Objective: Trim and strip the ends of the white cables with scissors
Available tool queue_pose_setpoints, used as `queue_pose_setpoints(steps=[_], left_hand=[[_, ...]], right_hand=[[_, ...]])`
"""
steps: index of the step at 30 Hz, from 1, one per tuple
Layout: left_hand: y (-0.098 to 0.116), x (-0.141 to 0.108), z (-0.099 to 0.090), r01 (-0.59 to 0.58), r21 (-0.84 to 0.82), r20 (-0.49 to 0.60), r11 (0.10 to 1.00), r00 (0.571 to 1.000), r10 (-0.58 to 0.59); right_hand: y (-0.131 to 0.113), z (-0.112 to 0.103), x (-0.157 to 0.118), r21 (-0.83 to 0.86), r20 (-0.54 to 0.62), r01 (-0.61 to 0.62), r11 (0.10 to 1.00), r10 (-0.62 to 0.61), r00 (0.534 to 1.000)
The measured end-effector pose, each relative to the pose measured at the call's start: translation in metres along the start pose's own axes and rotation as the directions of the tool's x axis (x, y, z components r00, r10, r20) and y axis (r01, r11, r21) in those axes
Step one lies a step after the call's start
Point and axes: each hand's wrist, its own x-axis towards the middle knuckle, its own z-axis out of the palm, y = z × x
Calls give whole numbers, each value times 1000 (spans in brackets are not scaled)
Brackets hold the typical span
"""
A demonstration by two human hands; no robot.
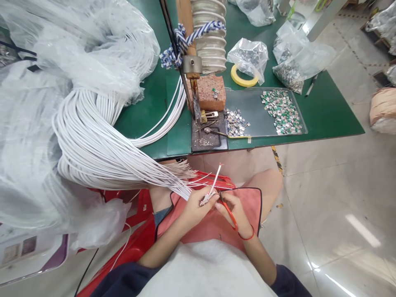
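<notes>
My left hand [199, 203] is closed around the ends of a bundle of white cables [148, 165] above my lap. One white cable end [217, 175] sticks up out of the grip, with reddish wire at its tip. My right hand [235, 210] grips a pair of red-handled scissors [229, 215]. Their dark tips lie close beside the left fingers and the upright cable; whether they touch it is unclear. From my left hand the bundle runs left to a large coiled mass, partly wrapped in clear plastic.
A green table [334, 111] spans the front. On it stand a soldering iron [194, 95] in a holder, a brick [212, 93], a clear tray [255, 111] with small metal connectors, yellow tape [244, 78] and plastic bags [289, 70]. A red stool [136, 243] is below left.
</notes>
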Motion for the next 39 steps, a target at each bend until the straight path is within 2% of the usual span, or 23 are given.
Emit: queue_pose_setpoints(steps=[6, 14, 20, 30, 36, 39], left_hand=[[-2, 0, 0, 2, 15, 0, 1000, 1000, -2], [-4, 2, 0, 31, -44, -9, 999, 999, -31], [-8, 2, 0, 54, -83, -22, 995, 998, -56], [-7, 2, 0, 78, -166, -15, 983, 997, -82], [-8, 2, 0, 84, -148, -17, 985, 996, -87], [-4, 3, 0, 76, -149, -31, 986, 996, -81]], right_hand=[[-1, -1, 1, -14, -21, 1, 1000, -1, 1000], [-3, 2, 1, 46, -93, -119, 992, 123, 988], [-1, 3, -2, 92, -124, -154, 984, 165, 978], [-4, 2, 0, 69, -131, -103, 992, 112, 985], [-2, 4, -1, 106, -132, -134, 985, 147, 980], [-2, 3, -2, 85, -173, -73, 994, 87, 981]])
